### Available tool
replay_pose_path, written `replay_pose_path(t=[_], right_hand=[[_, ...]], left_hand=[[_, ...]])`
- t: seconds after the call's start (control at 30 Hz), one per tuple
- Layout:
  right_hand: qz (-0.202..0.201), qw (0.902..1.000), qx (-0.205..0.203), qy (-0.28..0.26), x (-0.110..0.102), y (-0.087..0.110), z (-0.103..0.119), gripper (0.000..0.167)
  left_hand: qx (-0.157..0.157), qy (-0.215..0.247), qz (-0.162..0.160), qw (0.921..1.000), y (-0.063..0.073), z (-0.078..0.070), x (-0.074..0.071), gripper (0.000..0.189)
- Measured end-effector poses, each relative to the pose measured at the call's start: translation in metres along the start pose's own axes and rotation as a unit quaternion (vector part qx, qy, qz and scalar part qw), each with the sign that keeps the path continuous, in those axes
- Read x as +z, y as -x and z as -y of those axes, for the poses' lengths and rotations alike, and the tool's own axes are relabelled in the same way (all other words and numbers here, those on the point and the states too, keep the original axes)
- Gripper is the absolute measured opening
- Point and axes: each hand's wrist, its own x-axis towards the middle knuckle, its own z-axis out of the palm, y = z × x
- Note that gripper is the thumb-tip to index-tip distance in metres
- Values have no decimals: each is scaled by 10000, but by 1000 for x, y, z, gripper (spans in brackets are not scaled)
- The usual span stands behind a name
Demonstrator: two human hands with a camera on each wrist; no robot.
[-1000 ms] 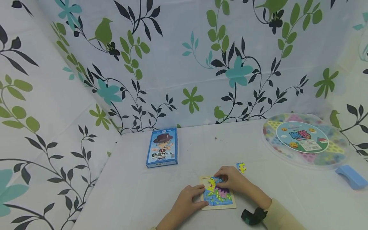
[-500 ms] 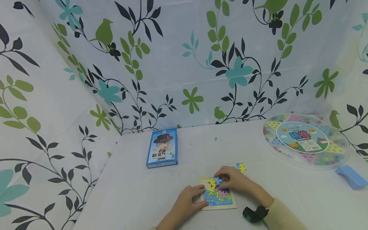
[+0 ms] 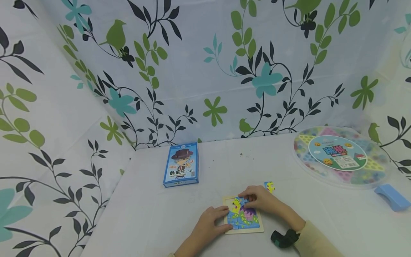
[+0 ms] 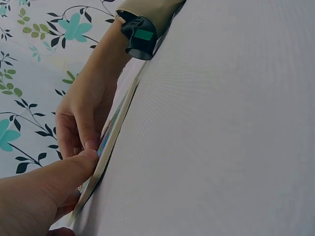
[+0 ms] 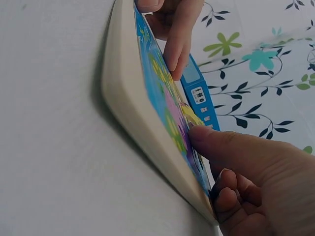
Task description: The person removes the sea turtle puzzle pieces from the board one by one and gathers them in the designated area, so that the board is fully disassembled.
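Note:
A small jigsaw puzzle (image 3: 242, 225) in a pale wooden frame lies on the white tabletop, its picture blue, yellow, green, pink and purple. The upper left of the frame shows a bare patch. My left hand (image 3: 210, 225) rests on the frame's left side, fingers and thumb spread fairly straight on it. At the upper right of the puzzle, my right hand (image 3: 261, 200) pinches a blue puzzle piece (image 3: 244, 202) between thumb and index finger, partly hidden by them. In the right wrist view, the right thumb (image 5: 206, 140) touches the picture. A loose yellow-and-blue piece (image 3: 269, 187) lies just beyond the right hand.
A blue card-game box (image 3: 181, 165) lies behind and left of the puzzle. At the right back is a round, clear-lidded board game (image 3: 379, 157), with a light-blue curved block (image 3: 392, 198) before it. Patterned cloth (image 3: 192, 71) hangs behind the table.
Both hands stay almost in place on the puzzle. The right thumb and fingers shift only slightly at the blue piece; the right wrist has moved a little to the right.

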Motion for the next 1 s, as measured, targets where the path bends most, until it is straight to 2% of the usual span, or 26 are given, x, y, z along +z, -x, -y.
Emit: replay_pose_path(t=[0.4, 0.53, 0.87, 1.0], right_hand=[[-30, 9998, 184, 27, 0, 1, 2, 24], [-76, 9999, 103, -5, 2, 1, -1, 23], [-159, 9998, 87, -57, 4, 1, -5, 25], [-244, 9997, -43, -55, 4, 2, -4, 25]], left_hand=[[-29, -68, 25, 10000, -1, -1, 0, 50], [34, -114, -14, 9999, 0, 0, 0, 50], [-167, -60, 18, 9998, 1, -2, 1, 53], [-115, -54, -12, 9999, 0, -1, 1, 53]])
